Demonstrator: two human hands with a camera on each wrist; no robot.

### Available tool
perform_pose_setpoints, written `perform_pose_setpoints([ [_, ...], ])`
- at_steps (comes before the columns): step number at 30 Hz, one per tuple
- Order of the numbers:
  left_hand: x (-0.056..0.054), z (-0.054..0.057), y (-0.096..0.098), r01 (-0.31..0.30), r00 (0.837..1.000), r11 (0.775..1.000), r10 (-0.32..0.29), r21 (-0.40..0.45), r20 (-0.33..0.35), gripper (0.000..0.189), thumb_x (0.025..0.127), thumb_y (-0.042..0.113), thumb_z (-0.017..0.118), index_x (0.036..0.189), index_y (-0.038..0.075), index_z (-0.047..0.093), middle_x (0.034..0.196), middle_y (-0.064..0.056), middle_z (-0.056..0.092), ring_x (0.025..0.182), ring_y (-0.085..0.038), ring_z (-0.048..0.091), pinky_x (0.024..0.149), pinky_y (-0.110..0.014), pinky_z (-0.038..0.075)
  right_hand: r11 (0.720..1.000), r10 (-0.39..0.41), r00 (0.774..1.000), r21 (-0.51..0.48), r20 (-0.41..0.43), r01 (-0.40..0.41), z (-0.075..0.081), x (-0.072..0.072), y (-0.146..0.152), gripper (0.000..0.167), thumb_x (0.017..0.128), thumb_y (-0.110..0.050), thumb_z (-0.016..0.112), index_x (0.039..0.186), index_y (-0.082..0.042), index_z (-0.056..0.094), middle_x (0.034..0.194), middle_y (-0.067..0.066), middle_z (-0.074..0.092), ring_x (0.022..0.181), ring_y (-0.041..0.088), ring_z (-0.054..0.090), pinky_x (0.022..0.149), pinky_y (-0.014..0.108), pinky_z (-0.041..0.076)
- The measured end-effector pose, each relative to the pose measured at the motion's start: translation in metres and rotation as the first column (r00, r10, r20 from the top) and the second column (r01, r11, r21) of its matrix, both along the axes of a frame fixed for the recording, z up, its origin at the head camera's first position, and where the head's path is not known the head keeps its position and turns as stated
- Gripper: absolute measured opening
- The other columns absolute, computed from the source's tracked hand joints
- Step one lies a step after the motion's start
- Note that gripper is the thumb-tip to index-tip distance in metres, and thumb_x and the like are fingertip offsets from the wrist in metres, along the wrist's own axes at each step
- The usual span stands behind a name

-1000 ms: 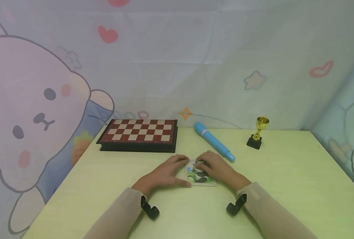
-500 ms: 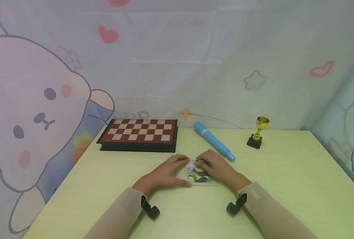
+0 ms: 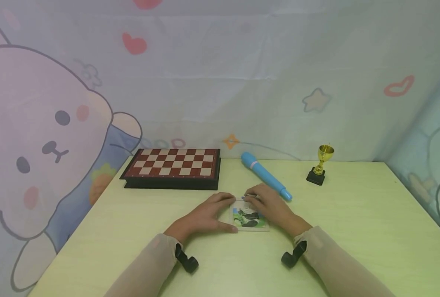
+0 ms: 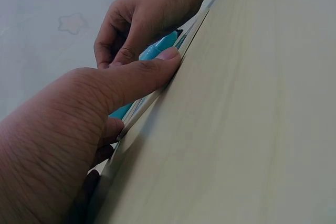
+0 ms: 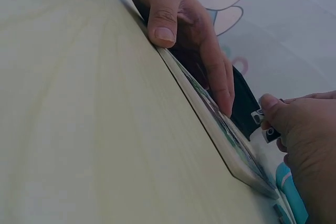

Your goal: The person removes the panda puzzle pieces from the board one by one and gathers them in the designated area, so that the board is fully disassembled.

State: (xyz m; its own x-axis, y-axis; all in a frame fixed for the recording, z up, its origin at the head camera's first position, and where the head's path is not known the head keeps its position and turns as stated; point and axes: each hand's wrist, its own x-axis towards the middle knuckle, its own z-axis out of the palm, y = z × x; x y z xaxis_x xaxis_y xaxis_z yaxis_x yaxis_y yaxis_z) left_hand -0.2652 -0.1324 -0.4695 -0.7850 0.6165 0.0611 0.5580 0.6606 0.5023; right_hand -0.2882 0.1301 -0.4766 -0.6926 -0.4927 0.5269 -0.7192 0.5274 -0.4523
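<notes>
A small square panda jigsaw puzzle in a pale frame lies flat on the table. My left hand holds its left side, thumb at the near edge and fingertips at the far corner. In the left wrist view the thumb presses along the frame's edge. My right hand is over the puzzle's far right part. Its thumb and fingers pinch a small black-and-white puzzle piece, raised above the frame in the right wrist view. A pale patch shows in the upper part of the panda picture.
A red-and-white chessboard box lies at the back left of the table. Just beyond my right hand lies a blue stick-shaped thing. A gold trophy cup on a black base stands back right. A printed curtain hangs behind.
My right hand has shifted slightly away with a puzzle piece, and a pale patch now shows where dark panda picture was. My left hand stays put.
</notes>
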Motion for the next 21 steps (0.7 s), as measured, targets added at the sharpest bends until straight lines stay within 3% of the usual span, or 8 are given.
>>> perform_pose_setpoints([
  [7, 0.001, 0.001, 0.0, -0.007, 1.0, 1.0, 0.007, 0.005, 0.002, 0.101, 0.075, 0.077, 0.069, 0.155, 0.022, 0.041, 0.157, 0.01, 0.033, 0.146, -0.015, 0.029, 0.116, -0.045, 0.032, 0.997, -0.015, 0.999, -0.075, -0.04, 0.012, 0.001, -0.001, 0.001, 0.009, 0.093, -0.02, 0.074, 0.102, -0.018, 0.073, 0.101, -0.007, 0.071, 0.099, 0.013, 0.065, 0.084, 0.035, 0.055],
  [15, 0.002, 0.001, 0.0, -0.002, 1.0, 1.0, 0.002, 0.002, 0.008, 0.1, 0.076, 0.073, 0.072, 0.155, 0.02, 0.041, 0.157, 0.01, 0.033, 0.145, -0.015, 0.03, 0.116, -0.043, 0.032, 0.993, -0.05, 0.998, -0.108, 0.035, 0.053, 0.005, 0.007, 0.014, 0.008, 0.092, -0.025, 0.076, 0.1, -0.024, 0.075, 0.1, -0.013, 0.071, 0.098, 0.01, 0.065, 0.084, 0.036, 0.055],
  [21, 0.003, 0.003, 0.0, -0.004, 1.0, 1.0, 0.004, 0.012, 0.01, 0.1, 0.076, 0.072, 0.073, 0.155, 0.02, 0.041, 0.158, 0.01, 0.033, 0.145, -0.014, 0.029, 0.116, -0.044, 0.031, 0.983, -0.127, 0.99, -0.129, 0.054, 0.133, 0.004, 0.017, 0.044, 0.014, 0.09, -0.026, 0.078, 0.103, -0.026, 0.073, 0.097, -0.013, 0.07, 0.087, 0.008, 0.066, 0.071, 0.032, 0.054],
])
